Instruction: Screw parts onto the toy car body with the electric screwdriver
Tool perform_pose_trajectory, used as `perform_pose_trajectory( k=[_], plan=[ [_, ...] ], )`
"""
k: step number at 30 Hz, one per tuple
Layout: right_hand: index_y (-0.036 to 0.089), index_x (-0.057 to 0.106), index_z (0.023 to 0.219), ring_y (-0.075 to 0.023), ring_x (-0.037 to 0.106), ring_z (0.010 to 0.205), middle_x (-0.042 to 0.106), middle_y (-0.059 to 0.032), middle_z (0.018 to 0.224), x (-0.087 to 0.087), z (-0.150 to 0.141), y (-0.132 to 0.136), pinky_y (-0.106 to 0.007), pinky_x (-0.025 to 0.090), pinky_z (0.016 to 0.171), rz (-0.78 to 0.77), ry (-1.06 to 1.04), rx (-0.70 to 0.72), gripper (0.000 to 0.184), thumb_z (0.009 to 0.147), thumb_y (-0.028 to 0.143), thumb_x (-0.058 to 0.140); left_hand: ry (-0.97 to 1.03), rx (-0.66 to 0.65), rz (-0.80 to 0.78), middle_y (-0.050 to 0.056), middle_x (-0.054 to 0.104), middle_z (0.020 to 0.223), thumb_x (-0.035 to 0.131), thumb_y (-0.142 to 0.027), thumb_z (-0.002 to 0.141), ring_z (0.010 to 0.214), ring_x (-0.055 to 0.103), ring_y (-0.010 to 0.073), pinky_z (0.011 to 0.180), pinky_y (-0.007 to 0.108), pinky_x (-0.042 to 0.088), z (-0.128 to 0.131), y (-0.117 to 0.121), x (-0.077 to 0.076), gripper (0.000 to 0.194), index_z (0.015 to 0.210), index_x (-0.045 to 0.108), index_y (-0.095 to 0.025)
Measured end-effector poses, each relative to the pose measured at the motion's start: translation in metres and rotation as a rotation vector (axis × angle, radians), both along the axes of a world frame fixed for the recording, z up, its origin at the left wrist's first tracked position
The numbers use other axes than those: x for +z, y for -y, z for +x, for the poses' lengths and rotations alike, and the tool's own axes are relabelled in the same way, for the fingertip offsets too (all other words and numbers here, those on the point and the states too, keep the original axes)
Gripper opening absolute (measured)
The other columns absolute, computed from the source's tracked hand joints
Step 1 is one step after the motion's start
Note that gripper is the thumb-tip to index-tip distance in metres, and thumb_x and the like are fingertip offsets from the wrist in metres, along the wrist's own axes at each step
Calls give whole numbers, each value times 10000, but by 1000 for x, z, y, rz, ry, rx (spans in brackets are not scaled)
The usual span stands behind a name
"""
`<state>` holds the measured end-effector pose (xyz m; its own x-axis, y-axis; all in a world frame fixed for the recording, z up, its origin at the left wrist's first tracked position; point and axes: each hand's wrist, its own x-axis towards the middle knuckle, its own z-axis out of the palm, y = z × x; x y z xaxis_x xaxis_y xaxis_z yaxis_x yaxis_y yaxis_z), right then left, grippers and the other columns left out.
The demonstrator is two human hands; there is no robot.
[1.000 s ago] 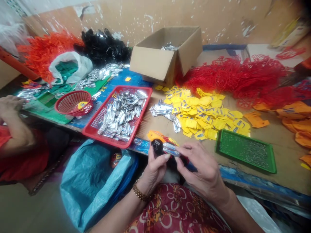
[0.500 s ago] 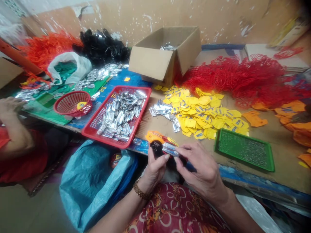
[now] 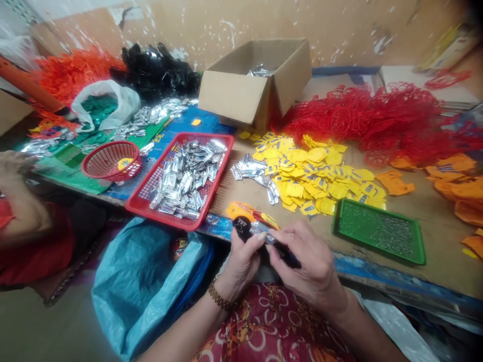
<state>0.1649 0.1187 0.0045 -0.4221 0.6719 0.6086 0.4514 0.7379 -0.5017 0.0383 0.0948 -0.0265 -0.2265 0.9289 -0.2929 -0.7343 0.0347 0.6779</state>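
Note:
In front of my body, my left hand [image 3: 241, 264] is closed around a black plastic part [image 3: 242, 226] with a round end, its thumb laid along the front. A shiny silver piece [image 3: 258, 228] lies against the black part. My right hand [image 3: 311, 264] pinches at the right end of the silver piece with thumb and fingers, which partly cover it. Just beyond my hands is an orange and yellow piece [image 3: 241, 209] at the table's edge; I cannot tell whether it touches them. To the left, a red basket [image 3: 132, 198] holds silver pieces.
Yellow pieces [image 3: 317, 173] are heaped mid-table, beside a green tray [image 3: 341, 223] of tiny metal parts. Behind stand a cardboard box [image 3: 230, 95] and red plastic frames [image 3: 362, 115]. A blue bag [image 3: 124, 286] hangs below the edge. At left is another person's arm [image 3: 22, 196].
My right fingers have moved slightly left and closed in over the silver piece, so less of it shows. My left hand keeps hold of the black part. The view has shifted slightly.

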Motion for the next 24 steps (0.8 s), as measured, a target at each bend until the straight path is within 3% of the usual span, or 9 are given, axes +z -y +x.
perform_pose_trajectory(
  k=[10, 18, 21, 24],
  plan=[
    [131, 638, 993, -210, 589, 806, 634, -97, 841, 0, 0, -3, -354, 533, 696, -14, -6, 19, 206, 810, 44, 601, 20, -53, 2, 9, 662, 902, 785, -163, 663, 831, 616, 147, 828, 271, 484, -5, -5, 3, 342, 958, 612, -180],
    [175, 655, 1011, -189, 595, 830, 622, -61, 867, 0, 6, -15, -341, 538, 713, -243, -76, 95, 211, 821, 105, 597, 19, -101, -63, 0, 647, 789, 785, -158, 635, 732, 596, 137, 748, 259, 479, -12, -11, 7, 256, 832, 620, -158],
    [194, 656, 1005, -192, 611, 884, 631, -58, 917, 0, 11, -22, -347, 541, 763, -285, -114, 108, 207, 824, 119, 588, 21, -107, -79, 0, 643, 762, 801, -154, 605, 692, 582, 123, 695, 233, 475, -15, -15, 10, 269, 820, 639, -146],
    [212, 650, 1056, -209, 621, 965, 641, -71, 1025, 4, 13, -25, -355, 531, 837, -227, -109, 109, 234, 831, 156, 622, 37, -104, -72, 8, 649, 762, 844, -190, 558, 672, 575, 120, 669, 231, 471, -11, -13, 14, 359, 858, 652, -146]
  ],
)
